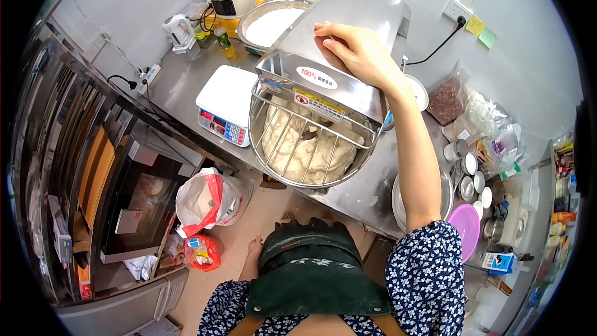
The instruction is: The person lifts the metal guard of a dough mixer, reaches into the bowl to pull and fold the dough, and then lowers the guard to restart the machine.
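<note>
1. Dough (306,152) fills the mixer (348,12) bowl, under the wire guard (305,184).
2. The right hand (353,53) rests on the mixer's top, fingers loosely bent, gripping nothing; it is nearer the dough, which lies below those fingers, toward the person.
3. The mixer's long top slants away to the right.
4. The left hand (255,246) hangs low; its grip cannot be told.
5. Left of the mixer sits a scale (229,92).

Dough (277,140) in mixer (354,9), scale (230,90) to left
</note>
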The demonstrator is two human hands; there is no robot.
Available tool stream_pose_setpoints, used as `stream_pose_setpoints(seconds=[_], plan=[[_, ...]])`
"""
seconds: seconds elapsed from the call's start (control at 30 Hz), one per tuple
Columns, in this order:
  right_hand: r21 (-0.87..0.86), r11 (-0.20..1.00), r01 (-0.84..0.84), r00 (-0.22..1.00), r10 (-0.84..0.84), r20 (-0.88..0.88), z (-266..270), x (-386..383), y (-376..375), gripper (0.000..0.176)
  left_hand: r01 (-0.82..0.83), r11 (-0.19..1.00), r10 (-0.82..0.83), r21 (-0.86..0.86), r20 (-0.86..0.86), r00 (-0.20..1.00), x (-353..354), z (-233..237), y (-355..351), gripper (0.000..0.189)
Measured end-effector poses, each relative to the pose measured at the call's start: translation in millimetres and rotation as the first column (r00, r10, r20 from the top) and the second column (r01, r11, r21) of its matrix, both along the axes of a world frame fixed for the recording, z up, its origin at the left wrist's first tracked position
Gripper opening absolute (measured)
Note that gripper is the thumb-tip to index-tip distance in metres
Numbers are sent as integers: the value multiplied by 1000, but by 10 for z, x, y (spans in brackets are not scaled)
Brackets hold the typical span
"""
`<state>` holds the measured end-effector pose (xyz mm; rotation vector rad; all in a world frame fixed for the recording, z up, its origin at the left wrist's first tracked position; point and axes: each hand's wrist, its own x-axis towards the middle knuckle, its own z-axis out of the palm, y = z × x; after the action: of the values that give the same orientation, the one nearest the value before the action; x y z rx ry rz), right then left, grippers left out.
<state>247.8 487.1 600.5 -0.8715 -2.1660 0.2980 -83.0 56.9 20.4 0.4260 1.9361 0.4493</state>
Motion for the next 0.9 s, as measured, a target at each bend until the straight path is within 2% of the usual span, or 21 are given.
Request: stream_pose_setpoints(seconds=[0.33, 0.57, 0.8, 0.9], plan=[[-25, 1000, 15, 1000, -15, -4, 0, -6, -10, 26, 39, 999, -39, 13, -12, 999, 56, 191, 72, 80], [3, 1000, 4, 1000, -4, -2, -22, 1, 8, 23, 0, 998, 0, 60, -4, 1000, 217, 271, 134, 83], [19, 1000, -9, 1000, 10, -9, -9, -19, -18, 22, -4, 998, 4, 67, -6, 1000, 406, 145, 81, 87], [-41, 999, 21, 993, -16, 114, 59, -19, -54, 26, -42, 997, 42, 63, -1, 999, 571, 202, 46, 86]])
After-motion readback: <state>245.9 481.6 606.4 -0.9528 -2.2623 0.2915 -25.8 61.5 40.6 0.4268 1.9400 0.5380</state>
